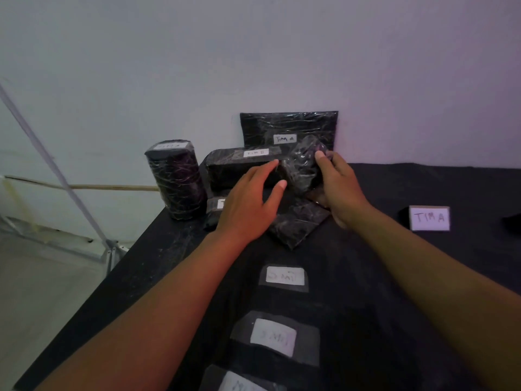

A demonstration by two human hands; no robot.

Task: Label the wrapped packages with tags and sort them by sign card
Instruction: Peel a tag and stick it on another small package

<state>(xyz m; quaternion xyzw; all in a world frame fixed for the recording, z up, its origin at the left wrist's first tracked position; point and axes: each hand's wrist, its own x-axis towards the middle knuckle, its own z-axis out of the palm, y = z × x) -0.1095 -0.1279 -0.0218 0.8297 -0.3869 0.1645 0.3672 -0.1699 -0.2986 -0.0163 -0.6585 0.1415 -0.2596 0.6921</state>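
Nearest us, three tags [285, 276] are lying in a row toward the table's [394, 320] front edge, writing too blurred to read. Mid-table, our L hand [248, 204] is reaching fwd, fingers relaxed, touching a boxy pkg [239, 167] tagged TIM B. Our R hand [338, 187] is gripping a small wrapped pkg [303, 167]. Sign card [429, 218] TIM A is standing near the right edge. At the back edge, a flat pkg [287, 128] is leaning on the wall; a cylinder pkg [176, 180] is standing at the left edge.

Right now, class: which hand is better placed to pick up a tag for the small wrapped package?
The left hand: its fingers are straight and hold nothing, while the right hand grips the small package. The loose tags lie nearer the person.
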